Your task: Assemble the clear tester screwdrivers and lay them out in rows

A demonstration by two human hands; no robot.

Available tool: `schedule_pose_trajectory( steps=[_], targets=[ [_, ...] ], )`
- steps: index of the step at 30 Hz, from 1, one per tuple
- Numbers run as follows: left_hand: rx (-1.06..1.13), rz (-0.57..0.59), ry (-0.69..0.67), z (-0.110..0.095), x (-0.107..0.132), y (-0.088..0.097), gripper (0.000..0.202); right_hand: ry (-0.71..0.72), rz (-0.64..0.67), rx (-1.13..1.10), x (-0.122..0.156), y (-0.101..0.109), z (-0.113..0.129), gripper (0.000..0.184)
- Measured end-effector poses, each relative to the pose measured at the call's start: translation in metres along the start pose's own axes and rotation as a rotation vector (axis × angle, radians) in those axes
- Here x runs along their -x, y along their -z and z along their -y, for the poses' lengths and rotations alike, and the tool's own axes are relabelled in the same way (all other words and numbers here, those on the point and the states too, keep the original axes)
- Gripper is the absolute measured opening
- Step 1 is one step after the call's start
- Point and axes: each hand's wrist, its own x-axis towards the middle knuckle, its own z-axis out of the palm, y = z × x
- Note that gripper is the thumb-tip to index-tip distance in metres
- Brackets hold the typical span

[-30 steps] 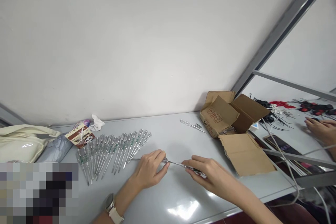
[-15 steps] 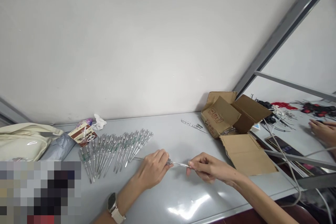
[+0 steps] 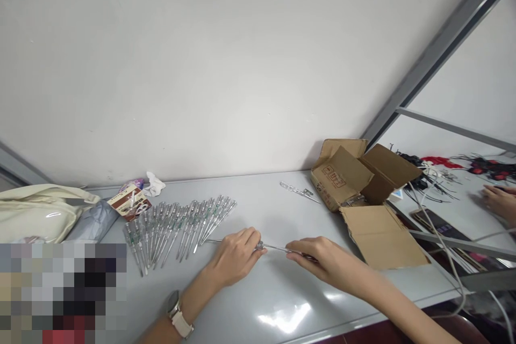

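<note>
My left hand (image 3: 238, 251) is wrapped round a clear-handled screwdriver (image 3: 259, 246). The blade sticks out to the left, and the handle's end shows at my thumb. My right hand (image 3: 316, 258) is closed on a second screwdriver (image 3: 276, 248), whose thin metal shaft runs left to the end of that handle. Whether the two touch is too small to tell. Fingers mostly hide the second tool's dark grip. Left of my hands, several clear-handled screwdrivers (image 3: 177, 223) lie fanned out on the grey table (image 3: 242, 306).
An open cardboard box (image 3: 334, 185) with clear parts inside stands at the right. A loose clear handle and thin pieces (image 3: 296, 190) lie beside it. Packets and a cream bag (image 3: 36, 215) are at the left. Past the metal frame, another person's hand (image 3: 500, 199) is near dark wires.
My right hand has turned and its fingers have shifted along the second screwdriver, with the knuckles now more on top. My left hand keeps its hold on the clear-handled one.
</note>
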Motion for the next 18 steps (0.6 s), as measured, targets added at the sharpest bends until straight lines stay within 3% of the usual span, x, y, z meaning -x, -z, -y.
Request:
schedule_pose_trajectory(
  steps=[6,11,14,18],
  targets=[
    [-0.098,-0.075,-0.069,0.0,0.001,-0.009,0.025,-0.08,0.153,-0.238,-0.007,0.014,-0.009,0.053],
    [-0.146,-0.117,-0.106,0.0,0.0,-0.01,0.027,-0.137,0.255,-0.445,-0.01,0.008,-0.019,0.058],
    [-0.125,-0.08,-0.091,-0.003,-0.003,-0.008,0.027,-0.136,0.198,-0.381,-0.006,0.004,-0.017,0.055],
    [-0.013,0.086,-0.065,-0.007,-0.005,-0.003,0.024,-0.187,0.005,-0.145,0.02,0.015,-0.013,0.043]
  ],
)
